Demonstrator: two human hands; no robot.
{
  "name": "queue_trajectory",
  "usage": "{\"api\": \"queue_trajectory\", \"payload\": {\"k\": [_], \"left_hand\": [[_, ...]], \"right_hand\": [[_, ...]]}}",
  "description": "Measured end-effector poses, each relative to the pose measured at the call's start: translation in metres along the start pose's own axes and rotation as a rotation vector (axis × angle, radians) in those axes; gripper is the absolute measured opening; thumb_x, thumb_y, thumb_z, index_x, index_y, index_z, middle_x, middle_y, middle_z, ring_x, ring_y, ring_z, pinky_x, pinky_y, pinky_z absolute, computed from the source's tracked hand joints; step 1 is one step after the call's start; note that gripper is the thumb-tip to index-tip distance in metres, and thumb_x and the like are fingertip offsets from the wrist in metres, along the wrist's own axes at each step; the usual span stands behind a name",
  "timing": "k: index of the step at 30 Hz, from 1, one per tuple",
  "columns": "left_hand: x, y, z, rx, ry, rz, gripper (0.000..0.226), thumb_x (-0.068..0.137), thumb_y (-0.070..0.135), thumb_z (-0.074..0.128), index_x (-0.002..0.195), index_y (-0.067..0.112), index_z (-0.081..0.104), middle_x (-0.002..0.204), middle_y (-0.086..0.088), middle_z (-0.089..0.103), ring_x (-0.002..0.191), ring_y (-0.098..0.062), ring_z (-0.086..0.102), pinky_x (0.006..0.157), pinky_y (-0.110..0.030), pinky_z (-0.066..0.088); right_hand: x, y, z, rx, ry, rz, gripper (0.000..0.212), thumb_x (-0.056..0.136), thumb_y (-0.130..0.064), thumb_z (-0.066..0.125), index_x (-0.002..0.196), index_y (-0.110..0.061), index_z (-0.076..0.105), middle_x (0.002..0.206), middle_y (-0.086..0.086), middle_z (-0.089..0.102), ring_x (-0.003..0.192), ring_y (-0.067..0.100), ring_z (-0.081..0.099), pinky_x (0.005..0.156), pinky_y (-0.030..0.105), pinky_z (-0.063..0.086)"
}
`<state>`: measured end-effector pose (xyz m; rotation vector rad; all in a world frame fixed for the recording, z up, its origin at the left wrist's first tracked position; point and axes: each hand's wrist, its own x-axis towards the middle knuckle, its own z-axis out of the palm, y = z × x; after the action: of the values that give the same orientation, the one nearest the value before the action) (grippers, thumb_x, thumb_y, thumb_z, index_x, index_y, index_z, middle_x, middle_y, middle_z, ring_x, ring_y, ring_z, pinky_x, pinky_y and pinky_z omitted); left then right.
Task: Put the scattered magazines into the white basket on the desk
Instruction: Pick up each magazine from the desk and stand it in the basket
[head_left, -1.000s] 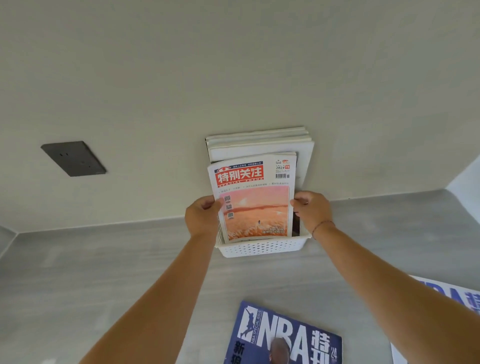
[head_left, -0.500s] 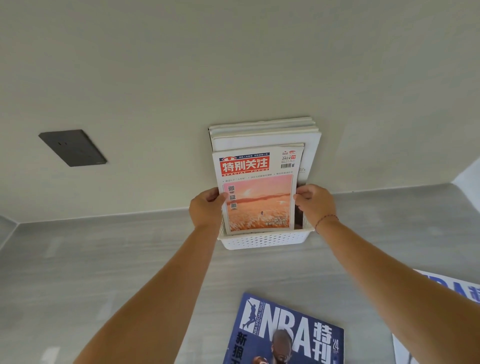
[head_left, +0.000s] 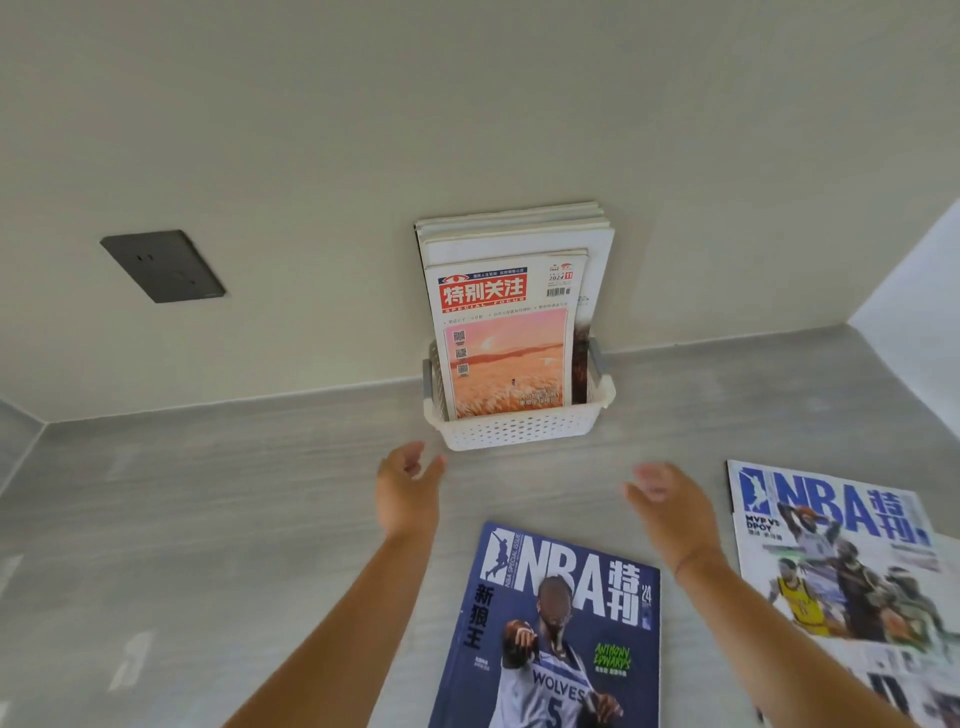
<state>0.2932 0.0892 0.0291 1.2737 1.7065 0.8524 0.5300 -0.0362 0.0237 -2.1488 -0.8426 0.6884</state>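
Observation:
The white basket (head_left: 519, 434) stands on the grey desk against the wall. Upright in it at the front is a magazine with a red title and an orange sunset cover (head_left: 506, 343), with several larger magazines (head_left: 511, 234) behind it. My left hand (head_left: 405, 488) and my right hand (head_left: 667, 499) hover over the desk just in front of the basket, both open and holding nothing. A dark blue NBA magazine (head_left: 556, 629) lies flat between my forearms. A white NBA magazine (head_left: 841, 566) lies to the right of my right arm.
A dark wall socket (head_left: 163, 266) is set in the wall at the left. The grey desk (head_left: 208, 519) meets a side wall at the far right. More printed pages (head_left: 914, 680) lie under the white NBA magazine.
Both hands have let go of the sunset-cover magazine, which now stands in the basket. They have drawn back toward me and opened.

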Motion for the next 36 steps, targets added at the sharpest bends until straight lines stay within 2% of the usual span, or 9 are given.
{"api": "queue_trajectory", "payload": {"k": [5, 13, 17, 19, 21, 25, 28, 31, 36], "left_hand": [[-0.065, -0.06, -0.012, 0.085, -0.181, -0.093, 0.038, 0.081, 0.022, 0.069, 0.117, 0.014, 0.057, 0.117, -0.003, 0.061, 0.097, -0.012, 0.055, 0.08, -0.026, 0.041], [-0.112, -0.091, -0.032, 0.186, -0.321, -0.142, 0.046, 0.08, 0.026, 0.07, 0.121, 0.011, 0.055, 0.119, -0.003, 0.059, 0.101, -0.016, 0.056, 0.085, -0.03, 0.047], [-0.12, -0.087, -0.036, 0.126, -0.377, -0.167, 0.031, 0.081, 0.017, 0.069, 0.11, 0.014, 0.061, 0.092, 0.011, 0.06, 0.086, -0.011, 0.06, 0.074, -0.028, 0.051], [-0.12, -0.083, -0.037, 0.052, -0.382, -0.219, 0.013, 0.081, 0.011, 0.068, 0.088, 0.019, 0.061, 0.077, 0.012, 0.061, 0.07, -0.007, 0.059, 0.063, -0.025, 0.051], [-0.117, -0.08, -0.038, -0.017, -0.372, -0.318, 0.014, 0.08, 0.007, 0.068, 0.074, 0.016, 0.06, 0.081, -0.004, 0.063, 0.072, -0.02, 0.059, 0.07, -0.033, 0.05], [-0.113, -0.073, -0.043, -0.142, -0.421, -0.462, 0.022, 0.083, 0.004, 0.063, 0.103, -0.006, 0.064, 0.093, -0.028, 0.064, 0.065, -0.023, 0.058, 0.06, -0.026, 0.044], [-0.115, -0.065, -0.044, -0.196, -0.565, -0.425, 0.014, 0.087, 0.001, 0.056, 0.097, 0.005, 0.065, 0.075, -0.01, 0.072, 0.048, -0.012, 0.065, 0.042, -0.017, 0.047], [-0.115, -0.062, -0.04, -0.145, -0.6, -0.36, 0.017, 0.088, 0.003, 0.057, 0.102, 0.005, 0.065, 0.093, -0.014, 0.069, 0.061, -0.015, 0.067, 0.054, -0.023, 0.052], [-0.12, -0.053, -0.034, -0.065, -0.505, -0.144, 0.014, 0.081, 0.004, 0.067, 0.089, 0.015, 0.066, 0.095, -0.008, 0.073, 0.079, -0.02, 0.07, 0.071, -0.035, 0.058]], "right_hand": [[-0.087, 0.06, 0.007, -0.018, -0.052, 0.22, 0.036, 0.08, -0.022, 0.068, 0.113, -0.011, 0.059, 0.119, 0.011, 0.06, 0.106, 0.022, 0.058, 0.088, 0.033, 0.046], [-0.158, 0.075, 0.017, 0.065, -0.08, 0.247, 0.048, 0.08, -0.014, 0.068, 0.124, -0.012, 0.05, 0.127, 0.01, 0.055, 0.104, 0.017, 0.054, 0.089, 0.03, 0.045], [-0.169, 0.071, 0.018, 0.14, -0.105, 0.261, 0.054, 0.08, -0.011, 0.067, 0.13, -0.009, 0.045, 0.131, 0.011, 0.053, 0.119, 0.024, 0.053, 0.094, 0.035, 0.048], [-0.172, 0.069, 0.017, 0.183, -0.102, 0.264, 0.048, 0.081, -0.008, 0.066, 0.125, -0.01, 0.047, 0.127, 0.01, 0.055, 0.111, 0.022, 0.054, 0.079, 0.026, 0.051], [-0.174, 0.07, 0.015, 0.228, -0.109, 0.272, 0.045, 0.081, -0.005, 0.065, 0.122, -0.011, 0.048, 0.122, 0.01, 0.055, 0.102, 0.018, 0.052, 0.06, 0.012, 0.044], [-0.174, 0.076, 0.014, 0.256, -0.118, 0.286, 0.048, 0.081, -0.004, 0.065, 0.125, -0.008, 0.046, 0.116, 0.009, 0.053, 0.099, 0.019, 0.051, 0.047, 0.01, 0.041], [-0.173, 0.079, 0.013, 0.309, -0.136, 0.291, 0.048, 0.081, -0.002, 0.065, 0.124, -0.007, 0.045, 0.11, 0.006, 0.051, 0.096, 0.019, 0.051, 0.044, 0.006, 0.043], [-0.173, 0.082, 0.012, 0.364, -0.147, 0.3, 0.048, 0.081, 0.0, 0.065, 0.123, -0.008, 0.044, 0.107, 0.006, 0.05, 0.089, 0.017, 0.053, 0.043, 0.005, 0.043], [-0.168, 0.085, 0.015, 0.421, -0.136, 0.3, 0.037, 0.081, -0.001, 0.066, 0.106, -0.019, 0.045, 0.091, -0.005, 0.053, 0.078, 0.006, 0.055, 0.04, 0.006, 0.042]]}}
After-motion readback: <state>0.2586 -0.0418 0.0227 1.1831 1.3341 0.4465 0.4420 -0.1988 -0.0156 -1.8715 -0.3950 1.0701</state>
